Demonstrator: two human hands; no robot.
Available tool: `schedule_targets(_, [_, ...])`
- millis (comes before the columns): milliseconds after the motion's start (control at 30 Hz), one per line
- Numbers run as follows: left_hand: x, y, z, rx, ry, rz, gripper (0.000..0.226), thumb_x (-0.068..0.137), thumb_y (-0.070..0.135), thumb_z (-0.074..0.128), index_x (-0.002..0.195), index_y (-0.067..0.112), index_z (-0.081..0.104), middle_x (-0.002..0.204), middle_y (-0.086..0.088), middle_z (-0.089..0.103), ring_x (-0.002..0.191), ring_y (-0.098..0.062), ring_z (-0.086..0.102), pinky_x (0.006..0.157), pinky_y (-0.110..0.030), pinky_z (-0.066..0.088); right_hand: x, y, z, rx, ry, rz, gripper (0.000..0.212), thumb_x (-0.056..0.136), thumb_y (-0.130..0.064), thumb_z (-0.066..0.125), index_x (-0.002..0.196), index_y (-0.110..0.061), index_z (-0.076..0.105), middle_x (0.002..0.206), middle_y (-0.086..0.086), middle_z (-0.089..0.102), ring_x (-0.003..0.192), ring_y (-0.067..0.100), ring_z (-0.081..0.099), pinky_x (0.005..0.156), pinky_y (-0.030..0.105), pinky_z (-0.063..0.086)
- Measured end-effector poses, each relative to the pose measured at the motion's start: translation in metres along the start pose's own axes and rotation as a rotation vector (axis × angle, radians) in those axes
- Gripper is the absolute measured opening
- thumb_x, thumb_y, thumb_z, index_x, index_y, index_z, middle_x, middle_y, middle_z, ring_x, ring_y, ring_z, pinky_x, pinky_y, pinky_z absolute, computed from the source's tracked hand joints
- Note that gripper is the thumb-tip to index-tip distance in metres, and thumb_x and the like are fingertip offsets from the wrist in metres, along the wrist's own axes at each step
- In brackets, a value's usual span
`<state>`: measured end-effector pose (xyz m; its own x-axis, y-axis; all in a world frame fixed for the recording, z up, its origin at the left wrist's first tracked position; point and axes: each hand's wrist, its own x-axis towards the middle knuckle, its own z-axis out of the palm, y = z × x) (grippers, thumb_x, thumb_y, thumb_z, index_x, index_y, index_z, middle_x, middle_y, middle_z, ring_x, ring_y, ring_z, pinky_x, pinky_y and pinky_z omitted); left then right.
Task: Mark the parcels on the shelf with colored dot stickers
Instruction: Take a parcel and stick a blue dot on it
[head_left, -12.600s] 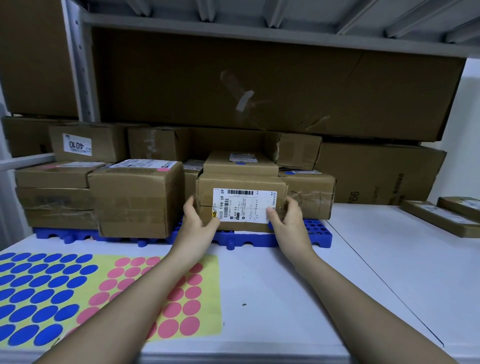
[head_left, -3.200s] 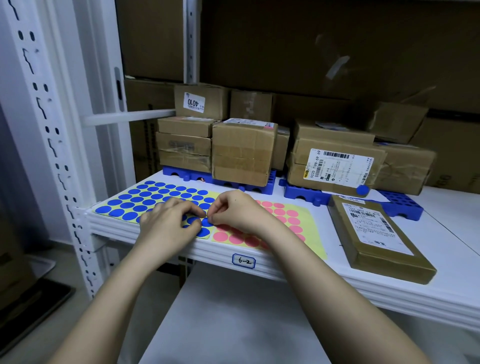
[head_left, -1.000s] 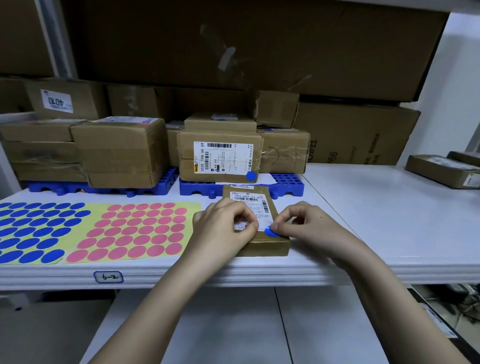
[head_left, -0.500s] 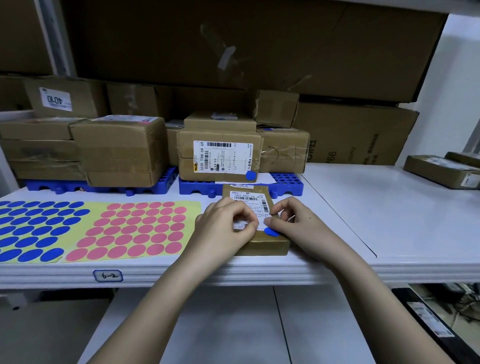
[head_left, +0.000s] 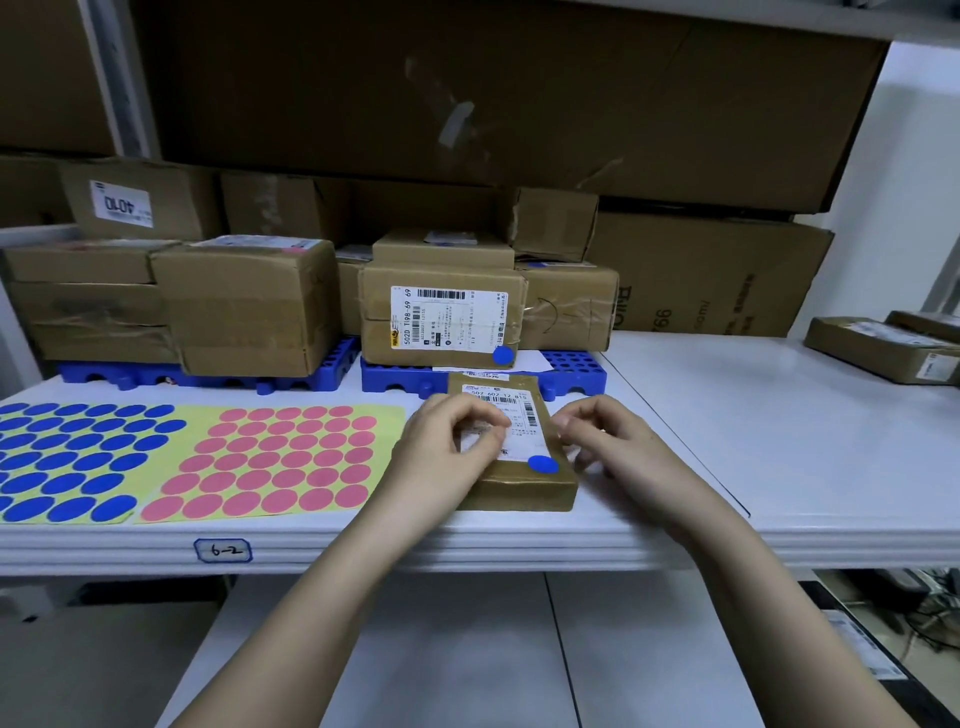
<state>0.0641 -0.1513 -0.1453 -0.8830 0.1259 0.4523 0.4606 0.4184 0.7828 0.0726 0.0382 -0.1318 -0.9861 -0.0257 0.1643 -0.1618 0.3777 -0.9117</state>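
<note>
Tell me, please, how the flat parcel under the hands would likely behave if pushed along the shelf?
The flat parcel lies low and broad, so it should slide, not tip. Its glossy tape wrap on the smooth white shelf suggests easy sliding. Its square edges suggest stiffness.

Parcel stockroom — metal shelf (head_left: 779, 415), labelled cartons (head_left: 249, 306)
</note>
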Motion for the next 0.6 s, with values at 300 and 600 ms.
schedule_targets(300, [0.009,0.003,-0.014,0.625,-0.209,-0.327,0.062,0.098,0.054,0.022,0.147,0.018,0.032,0.153,-0.005,0.029,0.144,-0.021,0.018,0.119,-0.04,-0.002,0.01,-0.001,0.009,-0.569,0.031,0.092,0.041,0.097,-0.055,0.036,0.124,-0.037,0.061,0.142,-0.002,0.047,0.131,0.024,0.038,0.099,0.04,0.025])
schedule_targets(600, [0.005,0.01,-0.014,0.54,-0.191,-0.36,0.045,0.096,0.049,0.034,0.134,0.03,0.048,0.137,-0.001,0.047,0.127,-0.026,0.038,0.101,-0.039,0.024,0.002,-0.004,0.02,-0.394,0.047,0.086,0.034,0.093,-0.044,0.046,0.123,-0.039,0.059,0.132,-0.006,0.054,0.126,0.022,0.043,0.103,0.037,0.03])
